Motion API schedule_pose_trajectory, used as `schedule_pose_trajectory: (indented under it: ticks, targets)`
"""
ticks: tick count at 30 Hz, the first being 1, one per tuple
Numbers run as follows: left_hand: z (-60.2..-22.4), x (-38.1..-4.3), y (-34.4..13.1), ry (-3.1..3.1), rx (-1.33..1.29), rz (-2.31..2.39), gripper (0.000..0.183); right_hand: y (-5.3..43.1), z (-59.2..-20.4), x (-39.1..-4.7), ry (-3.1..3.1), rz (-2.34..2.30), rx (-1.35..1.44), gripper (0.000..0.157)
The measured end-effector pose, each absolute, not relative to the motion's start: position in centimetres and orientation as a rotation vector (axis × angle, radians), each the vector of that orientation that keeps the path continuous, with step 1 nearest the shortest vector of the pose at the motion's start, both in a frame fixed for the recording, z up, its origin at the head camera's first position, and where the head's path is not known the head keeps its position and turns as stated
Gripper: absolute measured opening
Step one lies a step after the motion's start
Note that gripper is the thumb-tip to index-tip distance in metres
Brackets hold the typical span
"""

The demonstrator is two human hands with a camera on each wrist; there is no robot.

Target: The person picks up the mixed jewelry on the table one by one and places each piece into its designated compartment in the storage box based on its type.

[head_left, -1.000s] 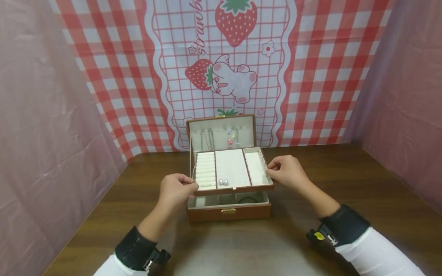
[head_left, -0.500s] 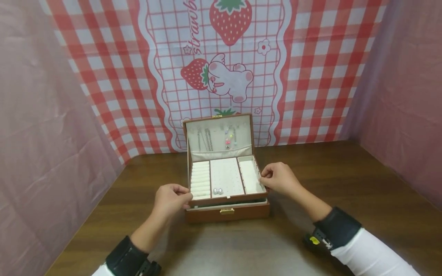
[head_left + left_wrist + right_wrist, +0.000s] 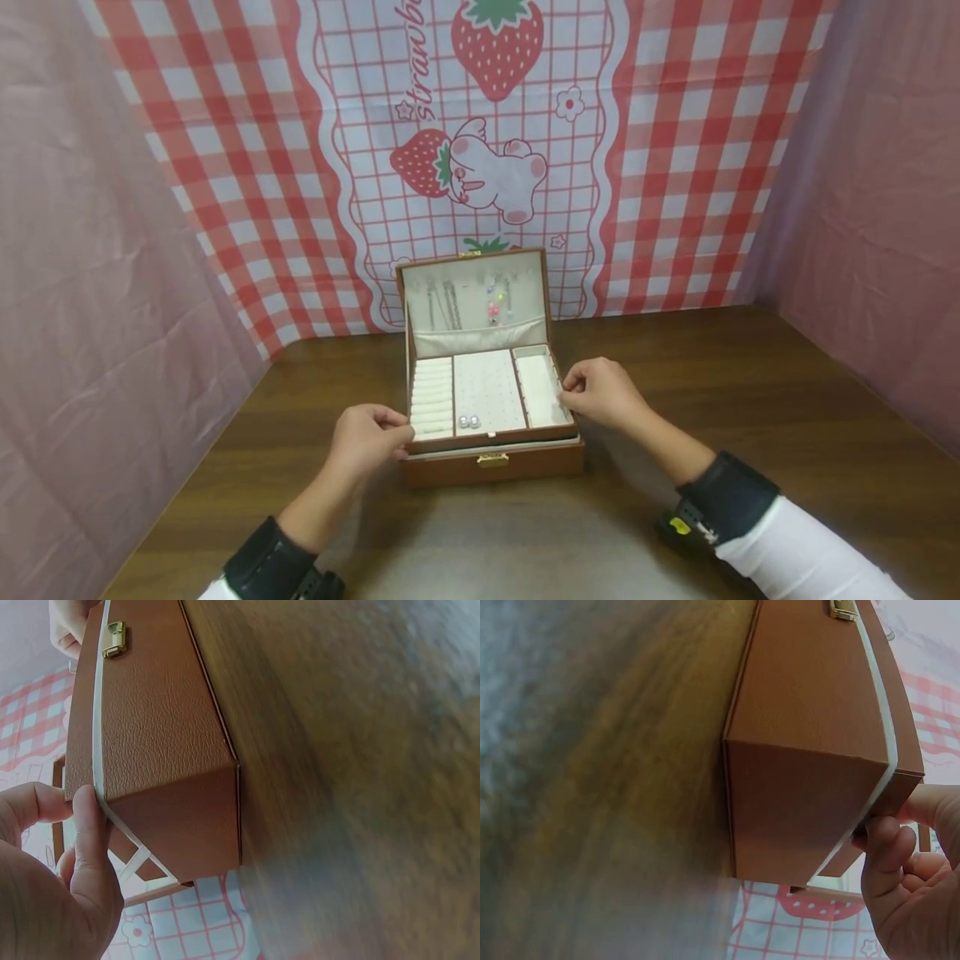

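Note:
A brown jewelry box stands on the table with its lid raised. My left hand pinches the left edge of a lift-out tray, and my right hand pinches its right edge. The tray sits low over the box, its front slightly above the rim. It has cream ring rolls at left, a dotted panel in the middle and a narrow compartment at right. Two round pearly studs lie on the panel. In the left wrist view the thumb and fingers meet the tray's corner beside the box wall.
Necklaces and a colorful beaded strand hang inside the lid. A gold clasp is on the box front. Behind hangs a checked strawberry cloth, with pink curtains at the sides. The table is dark wood.
Both hands have lowered the tray toward the box; the gap that showed the lower interior has narrowed to a thin strip. The view has shifted slightly.

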State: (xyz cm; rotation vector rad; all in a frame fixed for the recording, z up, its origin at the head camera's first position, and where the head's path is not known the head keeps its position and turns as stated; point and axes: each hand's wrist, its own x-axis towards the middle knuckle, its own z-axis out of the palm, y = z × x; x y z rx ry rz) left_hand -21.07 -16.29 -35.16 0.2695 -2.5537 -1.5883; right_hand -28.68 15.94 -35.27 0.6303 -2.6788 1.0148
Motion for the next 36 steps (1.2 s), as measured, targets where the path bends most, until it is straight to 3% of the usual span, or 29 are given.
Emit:
schedule_pose_trajectory:
  ticks: [36]
  targets:
    - [-35.50, -21.00, -16.53, -2.668, 0.199, -1.424, 0.007, 15.68, -35.95, -28.29, -2.679, 0.889, 0.610, 0.013]
